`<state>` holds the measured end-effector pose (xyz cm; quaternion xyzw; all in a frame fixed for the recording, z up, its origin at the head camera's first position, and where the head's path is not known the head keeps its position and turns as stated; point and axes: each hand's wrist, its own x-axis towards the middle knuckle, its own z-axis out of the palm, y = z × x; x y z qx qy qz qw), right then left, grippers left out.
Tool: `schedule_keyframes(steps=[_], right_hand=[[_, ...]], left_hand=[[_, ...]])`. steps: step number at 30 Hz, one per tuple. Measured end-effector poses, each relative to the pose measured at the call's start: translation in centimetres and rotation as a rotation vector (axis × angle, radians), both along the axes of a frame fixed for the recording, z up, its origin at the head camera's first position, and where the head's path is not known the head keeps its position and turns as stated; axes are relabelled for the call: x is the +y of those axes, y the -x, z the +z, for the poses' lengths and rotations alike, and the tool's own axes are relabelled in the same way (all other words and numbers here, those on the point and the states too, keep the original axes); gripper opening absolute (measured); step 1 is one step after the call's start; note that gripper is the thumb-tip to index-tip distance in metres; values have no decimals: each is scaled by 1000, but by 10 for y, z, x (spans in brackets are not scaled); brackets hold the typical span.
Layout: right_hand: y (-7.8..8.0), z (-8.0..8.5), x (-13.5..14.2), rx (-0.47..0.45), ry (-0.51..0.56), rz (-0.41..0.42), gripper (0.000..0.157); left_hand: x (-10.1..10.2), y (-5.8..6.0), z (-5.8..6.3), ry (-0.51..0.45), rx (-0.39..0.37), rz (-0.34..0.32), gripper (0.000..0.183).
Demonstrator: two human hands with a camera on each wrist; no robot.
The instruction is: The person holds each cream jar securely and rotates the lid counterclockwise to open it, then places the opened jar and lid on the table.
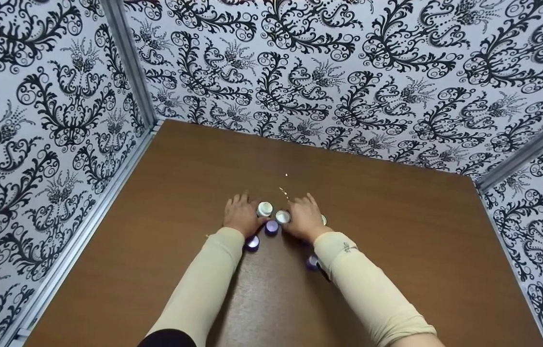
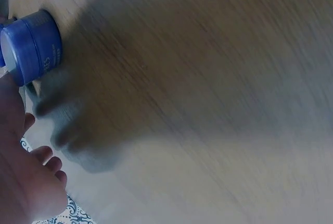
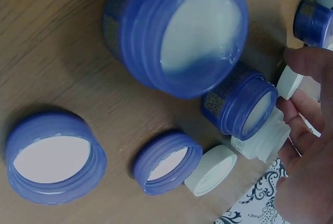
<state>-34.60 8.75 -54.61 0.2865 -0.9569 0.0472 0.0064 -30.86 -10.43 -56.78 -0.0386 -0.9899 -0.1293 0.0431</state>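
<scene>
White lid [image 3: 289, 83], right fingers [image 3: 310, 110] pinching, left fingers' [image 2: 54, 164] hold unclear, blue lids [image 3: 52, 159] only from right wrist

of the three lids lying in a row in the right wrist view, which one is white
The row's rightmost lid; the middle lid and the leftmost lid are both purple-blue round the sides.

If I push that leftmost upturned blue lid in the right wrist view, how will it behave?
The upturned blue lid would probably slide rather than tip, since it lies flat and low. It looks light, being hollow, and its evenly round rim suggests it's stiff.
</scene>
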Motion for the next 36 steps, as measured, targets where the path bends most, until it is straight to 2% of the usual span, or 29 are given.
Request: schedule_keyframes(steps=[10, 26, 32, 36], right_hand=[[-4, 4, 0, 7, 18, 19, 35], [-4, 5, -2, -1, 17, 19, 35], [-4, 5, -1, -7, 24, 33, 33], [-4, 2, 2, 9, 20, 29, 35]], left_hand=[[1, -2, 4, 46, -86, 7, 70], [-2, -4, 9, 22, -92, 5, 68], [-7, -7, 10, -3, -103, -7, 59], [-9, -10, 8, -7, -78, -11, 46]])
